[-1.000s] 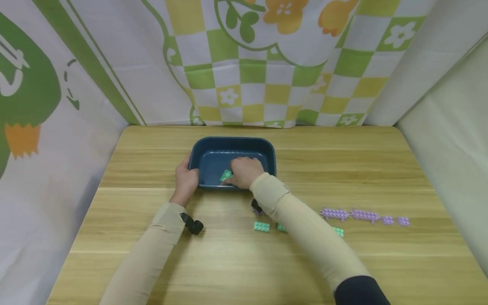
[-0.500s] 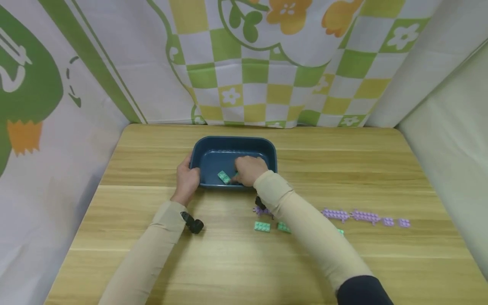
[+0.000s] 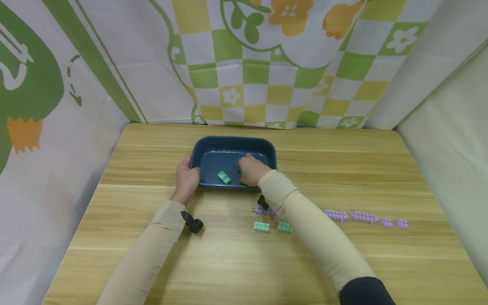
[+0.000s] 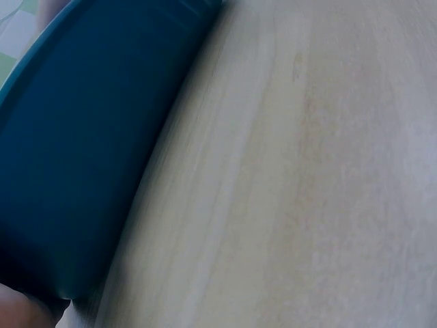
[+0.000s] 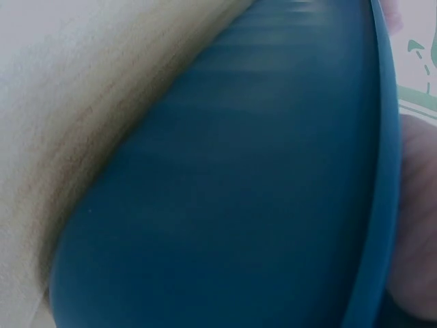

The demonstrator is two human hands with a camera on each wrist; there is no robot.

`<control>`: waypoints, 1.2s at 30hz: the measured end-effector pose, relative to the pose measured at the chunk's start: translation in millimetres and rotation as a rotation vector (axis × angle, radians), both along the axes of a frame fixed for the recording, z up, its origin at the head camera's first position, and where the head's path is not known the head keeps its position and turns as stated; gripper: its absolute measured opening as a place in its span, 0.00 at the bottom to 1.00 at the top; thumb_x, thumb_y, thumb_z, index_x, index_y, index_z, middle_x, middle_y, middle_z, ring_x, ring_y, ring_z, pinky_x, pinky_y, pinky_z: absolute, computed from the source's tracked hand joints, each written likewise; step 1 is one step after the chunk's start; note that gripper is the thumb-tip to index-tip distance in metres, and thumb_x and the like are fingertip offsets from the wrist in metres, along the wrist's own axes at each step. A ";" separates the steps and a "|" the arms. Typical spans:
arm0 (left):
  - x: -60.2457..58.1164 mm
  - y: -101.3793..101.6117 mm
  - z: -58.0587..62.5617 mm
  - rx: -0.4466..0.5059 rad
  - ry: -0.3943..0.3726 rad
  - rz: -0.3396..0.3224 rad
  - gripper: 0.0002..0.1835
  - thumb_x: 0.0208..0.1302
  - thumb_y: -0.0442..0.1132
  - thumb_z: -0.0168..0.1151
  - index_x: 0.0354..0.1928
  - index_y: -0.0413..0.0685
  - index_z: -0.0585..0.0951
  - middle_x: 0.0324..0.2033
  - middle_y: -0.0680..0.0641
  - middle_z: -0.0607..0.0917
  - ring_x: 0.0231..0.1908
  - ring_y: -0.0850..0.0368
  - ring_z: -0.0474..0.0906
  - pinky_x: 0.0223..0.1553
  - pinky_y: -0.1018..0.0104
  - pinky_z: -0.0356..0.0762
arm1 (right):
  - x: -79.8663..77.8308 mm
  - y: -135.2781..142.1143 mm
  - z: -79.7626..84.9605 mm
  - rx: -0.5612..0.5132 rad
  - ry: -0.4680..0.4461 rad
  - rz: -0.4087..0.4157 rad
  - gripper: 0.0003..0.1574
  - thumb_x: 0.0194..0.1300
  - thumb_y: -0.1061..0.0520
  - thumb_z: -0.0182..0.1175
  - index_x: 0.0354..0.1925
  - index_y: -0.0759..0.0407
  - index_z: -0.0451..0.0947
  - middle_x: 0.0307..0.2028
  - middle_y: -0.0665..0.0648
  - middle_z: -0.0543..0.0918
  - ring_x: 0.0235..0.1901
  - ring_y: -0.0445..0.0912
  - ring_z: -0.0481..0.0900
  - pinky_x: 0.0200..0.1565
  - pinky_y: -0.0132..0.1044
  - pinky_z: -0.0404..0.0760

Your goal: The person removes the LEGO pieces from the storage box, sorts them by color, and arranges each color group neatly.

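Observation:
My left hand (image 3: 187, 180) grips the left end of a dark blue plastic bin (image 3: 206, 185), thumb at the rim. Inside the bin, close to the front wall, lies a green building brick (image 3: 224, 177). My right hand (image 3: 252, 170) reaches over the front rim into the bin's right half. It pinches another green brick (image 3: 240, 172), mostly hidden by the fingers. In the right wrist view, the bin's outer wall (image 5: 225, 191) covers most of the frame, and part of the right hand shows behind the rim.
In front of the bin, green bricks (image 3: 262, 226) lie on the wooden table (image 3: 213, 262). Lilac studded pieces (image 3: 364, 217) form a row to the right, and another lilac piece (image 3: 267, 211) sits under the right wrist. Printed cloth (image 3: 253, 76) hangs behind the table.
My right hand has shifted right inside the bin, away from the green brick that now lies uncovered there. The left hand keeps its hold on the bin.

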State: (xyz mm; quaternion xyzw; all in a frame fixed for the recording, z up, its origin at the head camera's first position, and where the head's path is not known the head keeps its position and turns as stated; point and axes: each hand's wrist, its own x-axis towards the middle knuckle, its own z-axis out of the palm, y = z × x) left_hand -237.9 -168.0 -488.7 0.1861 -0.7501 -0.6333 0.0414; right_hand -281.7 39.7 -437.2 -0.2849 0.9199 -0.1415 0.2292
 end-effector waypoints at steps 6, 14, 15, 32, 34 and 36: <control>-0.3 -0.6 -0.5 0.006 0.001 -0.004 0.37 0.54 0.21 0.43 0.71 0.40 0.64 0.69 0.43 0.66 0.69 0.53 0.57 0.69 0.61 0.55 | 1.3 3.9 1.8 -0.048 0.022 -0.043 0.26 0.57 0.62 0.68 0.52 0.64 0.70 0.49 0.63 0.74 0.47 0.51 0.75 0.48 0.42 0.79; -0.5 -0.1 -0.2 0.002 -0.013 -0.008 0.37 0.55 0.22 0.43 0.72 0.42 0.63 0.70 0.44 0.65 0.70 0.53 0.56 0.70 0.61 0.54 | 11.5 19.1 16.4 -0.135 0.022 -0.127 0.26 0.65 0.65 0.56 0.62 0.66 0.72 0.56 0.66 0.69 0.52 0.54 0.73 0.46 0.41 0.78; -0.4 -0.1 -0.2 -0.001 -0.014 -0.007 0.38 0.54 0.22 0.43 0.71 0.42 0.63 0.70 0.44 0.65 0.70 0.53 0.56 0.70 0.61 0.54 | 12.8 21.8 17.8 -0.149 0.039 -0.131 0.25 0.65 0.65 0.56 0.61 0.66 0.73 0.55 0.65 0.71 0.53 0.54 0.73 0.47 0.41 0.79; 0.0 0.2 -0.6 -0.010 -0.017 0.006 0.37 0.55 0.22 0.43 0.71 0.42 0.64 0.69 0.44 0.66 0.70 0.53 0.56 0.69 0.61 0.54 | 47.4 96.1 48.0 -0.262 0.222 -0.097 0.23 0.69 0.68 0.51 0.61 0.73 0.68 0.47 0.64 0.70 0.39 0.49 0.74 0.42 0.39 0.80; -0.2 0.2 -0.2 -0.011 -0.016 0.005 0.37 0.55 0.22 0.44 0.71 0.42 0.64 0.69 0.44 0.66 0.70 0.53 0.57 0.69 0.61 0.54 | 53.4 107.7 48.4 -0.273 0.246 -0.112 0.22 0.68 0.69 0.51 0.60 0.74 0.68 0.48 0.65 0.69 0.42 0.51 0.75 0.47 0.42 0.81; -0.2 -0.5 0.1 -0.013 -0.013 0.005 0.37 0.55 0.22 0.44 0.71 0.42 0.64 0.69 0.44 0.66 0.69 0.54 0.57 0.69 0.61 0.54 | 59.4 119.5 48.2 -0.299 0.265 -0.129 0.21 0.67 0.70 0.52 0.58 0.74 0.68 0.48 0.64 0.69 0.44 0.53 0.76 0.49 0.44 0.81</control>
